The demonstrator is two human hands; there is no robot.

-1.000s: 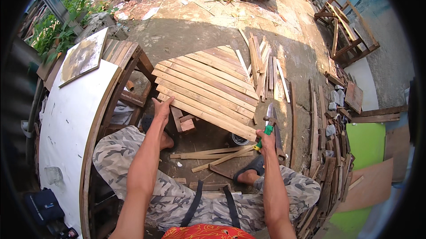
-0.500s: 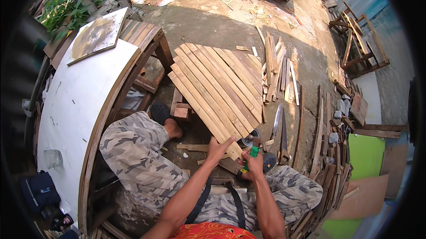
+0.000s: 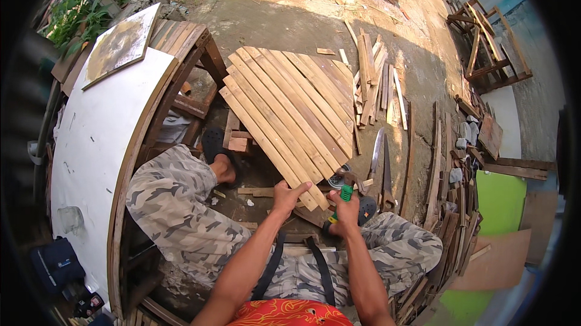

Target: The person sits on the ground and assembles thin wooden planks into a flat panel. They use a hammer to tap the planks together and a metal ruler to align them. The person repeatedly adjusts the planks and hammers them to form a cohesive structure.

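Observation:
A panel of light wooden slats (image 3: 290, 114), its corners cut at a slant, tilts in front of my knees. My left hand (image 3: 288, 198) is closed on its near edge, thumb on the top face and fingers underneath. Just right of the near corner, my right hand (image 3: 345, 211) is wrapped round a hammer (image 3: 346, 192) with a green grip, its head pointing up and away from me. Whether the right fingers also touch the panel I cannot tell. Partly hidden behind the hammer head stands a small round tin (image 3: 336, 181).
A handsaw (image 3: 387, 184) and a long blade (image 3: 376, 156) lie on the ground to the right, below a pile of wood strips (image 3: 370, 78). On my left stands a white-topped table (image 3: 115, 126). Stacked planks and stones (image 3: 463, 163) line the right side. A brick (image 3: 238, 144) lies under the panel.
The whole view has shifted slightly, carrying most things up and left. My left hand sits a little farther left along the panel's edge. The hammer stays in my right hand.

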